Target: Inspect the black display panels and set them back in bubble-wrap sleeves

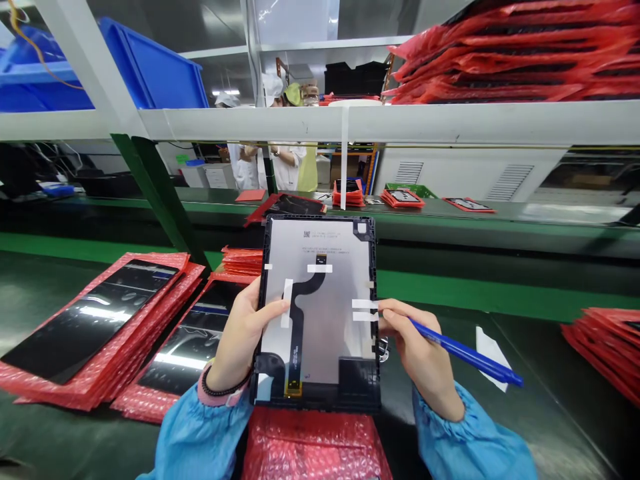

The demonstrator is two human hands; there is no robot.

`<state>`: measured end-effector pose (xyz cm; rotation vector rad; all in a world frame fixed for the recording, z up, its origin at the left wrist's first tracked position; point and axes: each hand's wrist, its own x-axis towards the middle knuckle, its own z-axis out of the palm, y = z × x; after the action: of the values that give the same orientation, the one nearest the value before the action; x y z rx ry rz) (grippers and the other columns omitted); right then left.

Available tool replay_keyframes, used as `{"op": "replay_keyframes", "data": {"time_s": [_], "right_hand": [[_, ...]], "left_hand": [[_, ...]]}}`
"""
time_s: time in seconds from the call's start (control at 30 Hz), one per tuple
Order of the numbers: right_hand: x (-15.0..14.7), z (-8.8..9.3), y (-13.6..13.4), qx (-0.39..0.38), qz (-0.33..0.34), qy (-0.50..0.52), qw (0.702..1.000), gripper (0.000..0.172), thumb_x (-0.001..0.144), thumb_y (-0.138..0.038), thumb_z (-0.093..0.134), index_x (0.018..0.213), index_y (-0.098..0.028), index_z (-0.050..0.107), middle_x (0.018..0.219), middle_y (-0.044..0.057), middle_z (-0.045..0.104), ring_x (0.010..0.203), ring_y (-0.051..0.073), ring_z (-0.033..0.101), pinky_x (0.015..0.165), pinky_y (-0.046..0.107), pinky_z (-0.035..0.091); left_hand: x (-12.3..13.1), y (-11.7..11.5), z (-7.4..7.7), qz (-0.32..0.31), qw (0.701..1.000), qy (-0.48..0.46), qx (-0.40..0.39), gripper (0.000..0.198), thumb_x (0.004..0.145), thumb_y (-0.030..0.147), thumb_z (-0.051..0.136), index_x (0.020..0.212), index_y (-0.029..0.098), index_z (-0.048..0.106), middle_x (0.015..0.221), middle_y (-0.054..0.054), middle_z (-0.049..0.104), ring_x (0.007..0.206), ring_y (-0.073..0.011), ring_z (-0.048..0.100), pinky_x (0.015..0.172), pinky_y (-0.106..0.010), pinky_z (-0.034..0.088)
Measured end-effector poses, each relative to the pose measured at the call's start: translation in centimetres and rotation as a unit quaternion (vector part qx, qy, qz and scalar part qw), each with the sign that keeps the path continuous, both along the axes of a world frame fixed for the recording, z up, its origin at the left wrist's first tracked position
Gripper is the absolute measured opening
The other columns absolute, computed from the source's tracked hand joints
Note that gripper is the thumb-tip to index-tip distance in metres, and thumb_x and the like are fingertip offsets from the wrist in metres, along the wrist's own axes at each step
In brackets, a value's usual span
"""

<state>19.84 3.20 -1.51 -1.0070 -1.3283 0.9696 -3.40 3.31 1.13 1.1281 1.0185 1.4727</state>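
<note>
Upright before me is a tablet screen panel, its silver back facing me, with a black ribbon cable and several white tape strips. My left hand grips its left edge, the thumb pressing near an upright strip. At the right edge, my right hand has its fingertips closed by two white strips. A blue pen is held in that same hand and points out to the right. Below the panel lies red bubble wrap.
Black screens lie on red bubble-wrap stacks at left. More red packets sit at right, beside a white paper scrap. A shelf beam crosses above, carrying a blue bin and red-wrapped stacks. People in white stand beyond.
</note>
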Motion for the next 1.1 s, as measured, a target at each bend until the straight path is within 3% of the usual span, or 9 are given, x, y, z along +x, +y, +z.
{"op": "replay_keyframes", "data": {"time_s": [0.1,0.23,0.4,0.67,0.8,0.87,0.97,1.03,1.1], "right_hand": [[0.1,0.2,0.0,0.006,0.033,-0.01,0.999,0.027,0.086,-0.039,0.056,0.074,-0.021,0.072,0.056,0.001,0.062,0.051,0.016,0.057,0.052,0.026,0.049],[0.0,1.3,-0.2,0.031,-0.019,-0.088,0.995,0.033,0.084,-0.039,0.061,0.057,-0.021,0.061,0.049,-0.002,0.052,0.043,0.012,0.046,0.04,0.023,0.036],[0.3,1.1,-0.1,0.021,-0.003,-0.079,0.997,0.033,0.086,-0.037,0.061,0.058,-0.02,0.061,0.053,-0.001,0.056,0.049,0.013,0.052,0.045,0.023,0.039],[0.7,0.2,0.4,-0.049,0.042,0.031,0.997,0.021,0.086,-0.038,0.063,0.081,-0.021,0.074,0.064,0.002,0.072,0.059,0.019,0.066,0.052,0.025,0.053],[0.9,0.5,0.9,-0.056,0.033,0.05,0.997,0.029,0.085,-0.044,0.063,0.101,-0.022,0.072,0.073,0.004,0.077,0.069,0.022,0.073,0.061,0.029,0.06],[0.8,0.6,0.7,-0.013,-0.005,0.002,1.0,0.031,0.086,-0.041,0.063,0.112,-0.023,0.067,0.097,0.007,0.077,0.088,0.024,0.074,0.069,0.031,0.061],[-0.1,0.6,-0.7,0.149,-0.119,-0.119,0.974,0.049,0.083,-0.028,0.069,0.129,-0.026,0.053,0.137,0.009,0.058,0.118,0.028,0.061,0.091,0.042,0.056],[-1.0,0.6,-2.1,0.255,-0.132,-0.209,0.935,0.051,0.08,-0.02,0.072,0.127,-0.026,0.052,0.133,0.009,0.058,0.118,0.028,0.059,0.097,0.043,0.051],[-2.0,0.6,-3.4,0.29,-0.036,-0.291,0.911,0.037,0.08,-0.016,0.07,0.113,-0.026,0.056,0.108,0.006,0.067,0.099,0.024,0.065,0.084,0.037,0.055]], "left_hand": [[-0.1,0.0,0.0,-0.007,1.0,-0.01,-0.006,0.04,0.069,0.02,0.076,0.109,0.021,0.069,0.103,-0.002,0.074,0.089,-0.0234,0.07,0.076,-0.029,0.054],[-0.1,0.0,0.0,-0.02,1.0,-0.001,-0.001,0.039,0.07,0.02,0.076,0.109,0.021,0.069,0.102,-0.002,0.074,0.088,-0.0227,0.069,0.074,-0.027,0.054],[0.1,0.2,0.0,-0.025,1.0,0.003,-0.014,0.034,0.071,0.021,0.075,0.104,0.019,0.07,0.099,-0.002,0.074,0.083,-0.0194,0.069,0.073,-0.024,0.052],[0.3,0.9,-0.5,-0.033,0.999,-0.019,0.004,0.028,0.072,0.018,0.074,0.1,0.022,0.07,0.093,0.001,0.073,0.089,-0.018,0.067,0.073,-0.022,0.049],[0.1,0.8,-0.6,-0.024,1.0,-0.012,0.016,0.026,0.073,0.017,0.073,0.098,0.023,0.071,0.092,0.002,0.073,0.085,-0.0149,0.065,0.074,-0.022,0.049],[0.1,0.7,-0.6,-0.027,0.999,-0.012,0.018,0.025,0.074,0.017,0.072,0.099,0.023,0.071,0.093,0.003,0.073,0.083,-0.0139,0.065,0.074,-0.021,0.049],[0.3,0.6,-0.5,-0.013,1.0,-0.005,0.02,0.024,0.076,0.018,0.071,0.1,0.023,0.07,0.094,0.002,0.073,0.087,-0.0145,0.065,0.077,-0.022,0.048],[0.5,0.5,-0.6,-0.005,1.0,0.006,0.027,0.025,0.077,0.018,0.07,0.101,0.023,0.069,0.097,0.002,0.073,0.09,-0.0155,0.065,0.08,-0.023,0.048],[0.9,0.5,-0.6,-0.008,0.999,0.019,0.035,0.026,0.077,0.018,0.069,0.103,0.021,0.069,0.1,0.001,0.073,0.091,-0.0163,0.065,0.081,-0.024,0.048]]}}
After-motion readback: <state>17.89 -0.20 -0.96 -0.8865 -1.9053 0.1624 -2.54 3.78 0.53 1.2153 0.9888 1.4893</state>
